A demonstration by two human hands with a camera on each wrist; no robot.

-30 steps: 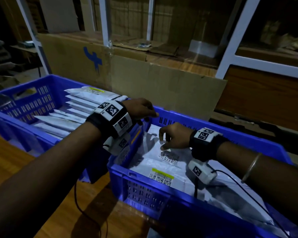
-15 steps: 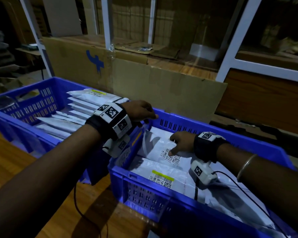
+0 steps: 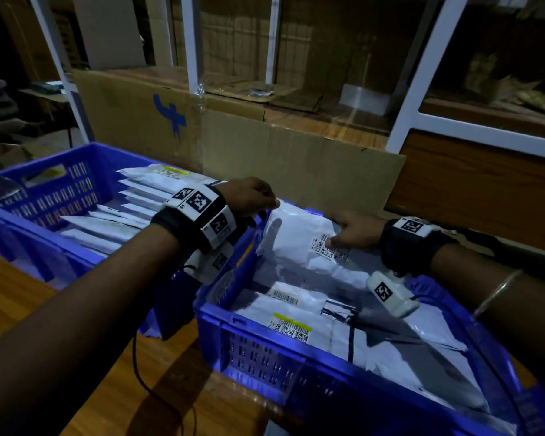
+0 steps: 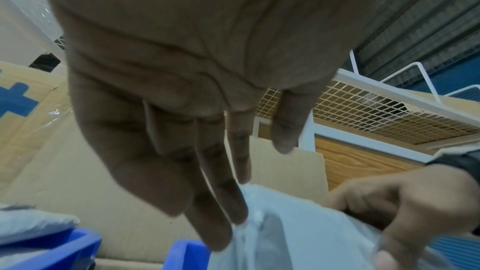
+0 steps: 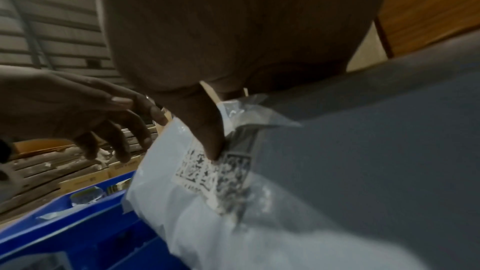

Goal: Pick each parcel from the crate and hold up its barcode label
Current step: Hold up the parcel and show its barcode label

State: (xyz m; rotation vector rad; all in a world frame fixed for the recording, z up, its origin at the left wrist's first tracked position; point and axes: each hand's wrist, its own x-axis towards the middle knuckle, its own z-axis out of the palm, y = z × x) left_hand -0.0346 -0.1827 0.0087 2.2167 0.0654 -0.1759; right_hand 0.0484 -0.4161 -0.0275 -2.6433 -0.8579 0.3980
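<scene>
A white plastic parcel [image 3: 293, 234] hangs tilted above the far end of the right blue crate [image 3: 296, 363]. My right hand [image 3: 350, 231] pinches its right edge, the thumb [image 5: 205, 130] pressed on the barcode label [image 3: 328, 250], which faces me. My left hand [image 3: 255, 198] reaches over from the left, and its straight fingertips [image 4: 221, 213] touch the parcel's top left corner without gripping. More white parcels with labels [image 3: 296, 325] lie flat in the crate below.
A second blue crate [image 3: 44, 202] on the left holds several white parcels [image 3: 132, 209] standing in a row. A large cardboard box [image 3: 296, 165] stands right behind both crates, with white shelf posts [image 3: 422, 77] beyond. The crates sit on a wooden table [image 3: 13, 294].
My right hand has taken hold of the parcel by its label and lifted it up out of the crate. The left hand has stayed near the crate's corner and now touches the parcel.
</scene>
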